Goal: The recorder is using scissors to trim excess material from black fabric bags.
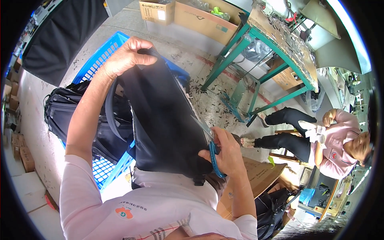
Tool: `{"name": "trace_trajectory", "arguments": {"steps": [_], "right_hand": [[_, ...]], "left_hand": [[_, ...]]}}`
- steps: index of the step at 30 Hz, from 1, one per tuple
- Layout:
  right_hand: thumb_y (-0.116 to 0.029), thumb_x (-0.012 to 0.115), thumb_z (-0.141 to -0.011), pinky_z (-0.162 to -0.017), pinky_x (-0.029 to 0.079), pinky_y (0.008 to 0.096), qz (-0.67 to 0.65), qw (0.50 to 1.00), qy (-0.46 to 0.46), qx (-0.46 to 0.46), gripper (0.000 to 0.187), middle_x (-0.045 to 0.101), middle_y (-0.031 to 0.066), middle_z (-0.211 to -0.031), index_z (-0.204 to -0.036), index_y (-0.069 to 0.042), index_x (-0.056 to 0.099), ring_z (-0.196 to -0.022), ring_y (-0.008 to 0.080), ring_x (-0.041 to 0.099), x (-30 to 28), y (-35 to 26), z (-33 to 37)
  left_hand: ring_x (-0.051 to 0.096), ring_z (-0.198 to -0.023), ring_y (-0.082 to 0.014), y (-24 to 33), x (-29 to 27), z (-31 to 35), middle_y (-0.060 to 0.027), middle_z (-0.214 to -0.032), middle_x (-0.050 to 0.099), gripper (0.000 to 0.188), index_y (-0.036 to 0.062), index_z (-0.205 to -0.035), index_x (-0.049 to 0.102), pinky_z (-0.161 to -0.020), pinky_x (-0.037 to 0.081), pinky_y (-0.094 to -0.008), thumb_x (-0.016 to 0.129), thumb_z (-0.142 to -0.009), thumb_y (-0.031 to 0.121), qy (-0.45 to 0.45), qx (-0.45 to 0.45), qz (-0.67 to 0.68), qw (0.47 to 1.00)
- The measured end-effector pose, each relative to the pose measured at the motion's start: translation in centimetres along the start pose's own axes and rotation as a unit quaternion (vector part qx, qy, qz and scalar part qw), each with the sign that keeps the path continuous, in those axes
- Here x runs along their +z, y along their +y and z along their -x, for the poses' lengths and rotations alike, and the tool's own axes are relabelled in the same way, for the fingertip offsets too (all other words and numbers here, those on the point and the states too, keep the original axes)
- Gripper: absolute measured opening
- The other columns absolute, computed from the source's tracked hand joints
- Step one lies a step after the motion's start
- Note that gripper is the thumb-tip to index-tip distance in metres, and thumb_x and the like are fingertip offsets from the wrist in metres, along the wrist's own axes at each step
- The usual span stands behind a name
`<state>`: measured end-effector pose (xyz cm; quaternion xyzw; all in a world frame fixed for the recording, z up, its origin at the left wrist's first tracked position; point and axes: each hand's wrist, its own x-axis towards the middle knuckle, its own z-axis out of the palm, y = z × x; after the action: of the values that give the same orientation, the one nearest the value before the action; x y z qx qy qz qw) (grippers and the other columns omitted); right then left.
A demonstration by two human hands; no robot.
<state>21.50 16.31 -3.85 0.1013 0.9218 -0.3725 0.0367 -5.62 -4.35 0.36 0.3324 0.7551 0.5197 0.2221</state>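
A black fabric bag (164, 120) with pale, frayed-looking edges hangs upright in front of my chest. Its top edge is pinched between the thumb and fingers of my left hand (127, 59). My right hand (230, 154) is closed round the blue handles of a pair of scissors (214, 158). The metal blades point up along the bag's right edge, touching or very near it; whether they are parted is hard to tell. A dark buckle or strap end dangles at the bag's lower right corner.
Left of me, black bags (72, 112) are heaped in a blue plastic crate (82, 72). A green-legged worktable (240, 46) stands ahead on the right, with dark scraps on the floor. Cardboard boxes (200, 24) line the back. A co-worker (338, 140) sits at right.
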Motion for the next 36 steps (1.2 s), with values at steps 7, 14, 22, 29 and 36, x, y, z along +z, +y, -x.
{"name": "trace_trajectory", "arguments": {"steps": [7,14,22,29,36], "right_hand": [[-0.050,0.073,-0.065,-0.053,0.042,0.0318,0.000,0.994,0.069,-0.086,0.071,0.050,0.0102,-0.063,-0.106,0.003,0.051,-0.056,0.0225,0.050,1.0,0.5,-0.5],[-0.053,0.070,-0.066,-0.048,0.040,0.0319,0.003,0.992,0.071,-0.104,0.068,0.047,0.0089,-0.055,-0.103,0.003,0.053,-0.048,0.0226,0.048,1.1,0.4,-1.0],[-0.046,0.072,-0.067,-0.054,0.046,0.0372,0.022,0.993,0.061,-0.103,0.058,0.056,0.0137,-0.065,-0.100,-0.002,0.053,-0.059,0.0314,0.057,0.6,-0.9,-1.5],[-0.045,0.073,-0.065,-0.068,0.046,0.0417,0.060,0.992,0.065,-0.089,0.064,0.058,0.0166,-0.088,-0.107,-0.003,0.049,-0.080,0.0355,0.057,0.3,-2.5,-3.2],[-0.042,0.074,-0.065,-0.052,0.043,0.0351,0.062,0.986,0.103,-0.116,0.057,0.053,0.0105,-0.062,-0.098,-0.001,0.054,-0.056,0.0268,0.054,1.2,-1.9,-3.5]], "left_hand": [[0.044,-0.060,-0.0025,-0.1,0.3,-0.1,0.0057,-0.064,0.052,0.015,0.0002,-0.075,0.061,-0.056,0.038,-0.0187,0.071,-0.072,0.011,0.003,0.007,0.026,1.000],[0.048,-0.063,-0.0030,-0.5,-0.1,-0.1,0.0047,-0.067,0.055,0.015,-0.0003,-0.077,0.062,-0.061,0.042,-0.0190,0.072,-0.070,0.009,-0.006,-0.001,0.042,0.999],[0.050,-0.064,-0.0037,-1.2,-0.1,0.1,0.0040,-0.068,0.057,0.015,0.0001,-0.078,0.063,-0.063,0.043,-0.0195,0.072,-0.070,0.009,0.003,-0.004,0.084,0.996],[0.052,-0.064,-0.0065,-1.2,0.4,-0.1,0.0010,-0.067,0.059,0.008,0.0003,-0.077,0.063,-0.061,0.041,-0.0214,0.063,-0.073,0.008,-0.025,0.035,0.059,0.997],[0.049,-0.063,-0.0035,-1.7,0.5,0.1,0.0053,-0.066,0.057,0.016,0.0004,-0.077,0.063,-0.064,0.041,-0.0192,0.073,-0.070,0.011,-0.014,0.015,0.114,0.993]]}}
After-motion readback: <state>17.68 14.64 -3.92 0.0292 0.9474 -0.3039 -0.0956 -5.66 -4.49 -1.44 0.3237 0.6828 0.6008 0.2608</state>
